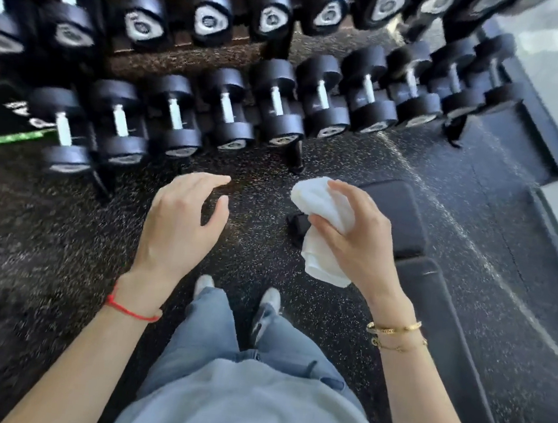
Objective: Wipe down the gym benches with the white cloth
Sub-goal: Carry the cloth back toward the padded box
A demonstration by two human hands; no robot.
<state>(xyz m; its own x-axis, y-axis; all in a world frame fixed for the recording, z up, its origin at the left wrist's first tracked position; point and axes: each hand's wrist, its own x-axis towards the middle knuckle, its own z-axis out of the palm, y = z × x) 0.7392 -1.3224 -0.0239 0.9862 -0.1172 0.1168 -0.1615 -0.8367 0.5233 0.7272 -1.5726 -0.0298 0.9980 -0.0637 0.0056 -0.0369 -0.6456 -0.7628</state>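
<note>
Head view: white cloth bunched in right hand, ready for bench; left hand relaxed, empty.

Bare forearms, no sleeves visible. Left wrist: thin red string bracelet. Right wrist: gold bangle plus a finer gold chain just below it — clasp detail is too blurred to read. Torso: pale grey-blue top. Legs: light blue jeans. Feet: light shoes, possibly with dark side markings.
</note>
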